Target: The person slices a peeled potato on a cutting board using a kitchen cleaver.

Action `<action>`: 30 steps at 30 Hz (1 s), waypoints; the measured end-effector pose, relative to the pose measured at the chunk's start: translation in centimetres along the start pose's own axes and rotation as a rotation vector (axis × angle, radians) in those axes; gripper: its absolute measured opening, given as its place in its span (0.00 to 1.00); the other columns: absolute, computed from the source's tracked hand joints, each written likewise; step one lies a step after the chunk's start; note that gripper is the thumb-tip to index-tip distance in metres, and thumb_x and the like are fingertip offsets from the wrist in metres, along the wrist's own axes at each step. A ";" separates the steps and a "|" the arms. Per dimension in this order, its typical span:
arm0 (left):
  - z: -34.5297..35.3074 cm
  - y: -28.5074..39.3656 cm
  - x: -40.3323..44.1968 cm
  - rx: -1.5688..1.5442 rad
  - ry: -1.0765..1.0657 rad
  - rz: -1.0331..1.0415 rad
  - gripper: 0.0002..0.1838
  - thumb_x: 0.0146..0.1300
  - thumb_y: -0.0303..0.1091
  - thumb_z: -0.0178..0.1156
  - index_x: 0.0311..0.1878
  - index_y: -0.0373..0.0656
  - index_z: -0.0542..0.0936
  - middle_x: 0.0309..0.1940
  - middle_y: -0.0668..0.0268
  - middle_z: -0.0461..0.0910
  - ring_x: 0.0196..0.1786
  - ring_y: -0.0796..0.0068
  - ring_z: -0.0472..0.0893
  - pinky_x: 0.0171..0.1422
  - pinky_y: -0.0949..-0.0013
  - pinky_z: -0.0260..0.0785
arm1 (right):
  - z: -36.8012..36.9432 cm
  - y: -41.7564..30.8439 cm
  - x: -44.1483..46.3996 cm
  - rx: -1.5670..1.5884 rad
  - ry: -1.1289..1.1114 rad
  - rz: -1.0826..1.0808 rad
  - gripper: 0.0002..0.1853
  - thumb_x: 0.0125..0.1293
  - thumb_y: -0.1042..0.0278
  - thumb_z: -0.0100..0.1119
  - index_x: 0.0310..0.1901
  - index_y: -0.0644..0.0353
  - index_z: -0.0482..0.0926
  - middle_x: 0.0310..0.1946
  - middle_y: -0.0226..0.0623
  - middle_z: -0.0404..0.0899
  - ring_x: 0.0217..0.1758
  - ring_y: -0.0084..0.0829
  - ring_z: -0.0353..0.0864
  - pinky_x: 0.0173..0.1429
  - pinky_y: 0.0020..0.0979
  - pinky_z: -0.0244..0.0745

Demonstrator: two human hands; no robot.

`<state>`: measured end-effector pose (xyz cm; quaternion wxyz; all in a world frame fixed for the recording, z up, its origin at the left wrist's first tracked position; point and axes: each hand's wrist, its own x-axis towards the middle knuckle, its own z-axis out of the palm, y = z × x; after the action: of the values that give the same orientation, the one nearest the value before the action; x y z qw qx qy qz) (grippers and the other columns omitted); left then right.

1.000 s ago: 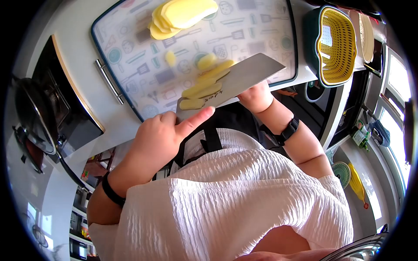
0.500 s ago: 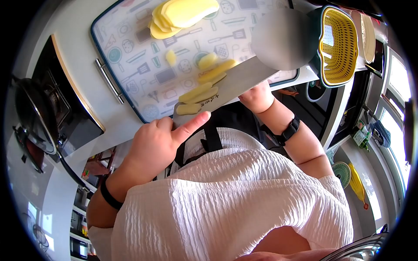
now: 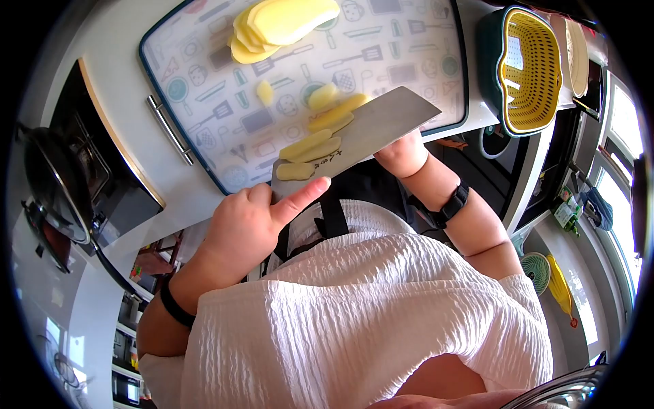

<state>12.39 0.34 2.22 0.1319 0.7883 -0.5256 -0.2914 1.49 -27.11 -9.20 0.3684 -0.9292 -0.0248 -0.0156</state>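
A broad cleaver (image 3: 381, 125) is held tilted above the near edge of the cutting board (image 3: 443, 88). My left hand (image 3: 245, 221) is closed around its left end, where the handle would be, with the thumb stretched along the blade. Several pale yellow slices, apparently potato (image 3: 306, 145), lie on the blade's left half. My right hand (image 3: 403, 153) is at the blade's lower edge towards the right, its fingers hidden behind the metal. Beyond the blade, small yellow pieces (image 3: 323, 97) rest on the board. A stack of larger slices (image 3: 286, 26) sits at the board's far side.
Right of the board stands a yellow drain basket (image 3: 531, 75) within a dark green bowl (image 3: 492, 61). To the left are a hob (image 3: 112, 136) and a pan with a lid (image 3: 58, 180). The counter edge runs close to my body.
A blurred round patch over the board's right side has gone, so the blade's far corner shows. Both hands, the cleaver and the slices have hardly moved.
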 end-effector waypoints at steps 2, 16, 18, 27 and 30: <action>0.4 -0.1 0.3 -0.001 0.009 -0.004 0.39 0.58 0.21 0.59 0.73 0.64 0.68 0.26 0.62 0.69 0.25 0.58 0.74 0.28 0.58 0.70 | 0.2 0.2 -0.2 -0.003 -0.001 0.005 0.14 0.55 0.72 0.64 0.45 0.55 0.85 0.46 0.38 0.82 0.50 0.45 0.81 0.54 0.42 0.77; 1.8 -0.5 3.5 -0.020 0.066 -0.032 0.40 0.59 0.21 0.57 0.74 0.68 0.66 0.24 0.60 0.70 0.25 0.57 0.76 0.29 0.57 0.73 | -0.7 -0.7 0.9 -0.119 0.037 -0.194 0.10 0.51 0.71 0.63 0.38 0.53 0.85 0.44 0.30 0.81 0.49 0.39 0.80 0.54 0.38 0.77; 1.2 -0.3 2.1 -0.044 0.052 -0.012 0.40 0.59 0.21 0.58 0.74 0.67 0.67 0.24 0.61 0.69 0.25 0.57 0.76 0.29 0.57 0.72 | -0.4 -0.1 0.5 -0.127 0.006 -0.193 0.10 0.52 0.71 0.62 0.37 0.53 0.85 0.44 0.31 0.81 0.48 0.40 0.80 0.54 0.38 0.77; -0.5 0.7 -0.1 -0.045 -0.012 -0.045 0.39 0.58 0.22 0.59 0.73 0.64 0.69 0.25 0.62 0.69 0.25 0.57 0.75 0.29 0.57 0.71 | -0.1 -0.3 0.2 -0.091 0.027 -0.112 0.11 0.52 0.71 0.62 0.39 0.54 0.85 0.44 0.33 0.82 0.49 0.43 0.80 0.54 0.41 0.77; -0.2 0.7 -0.1 -0.044 -0.003 -0.043 0.39 0.59 0.21 0.59 0.73 0.64 0.69 0.25 0.62 0.69 0.25 0.57 0.75 0.29 0.57 0.71 | -0.1 -0.2 0.3 -0.059 0.035 -0.137 0.13 0.57 0.78 0.61 0.45 0.62 0.83 0.43 0.42 0.82 0.44 0.46 0.81 0.49 0.43 0.75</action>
<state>12.01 0.15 2.79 0.1423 0.7959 -0.5022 -0.3068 1.80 -26.97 -8.98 0.3391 -0.9355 -0.0813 -0.0576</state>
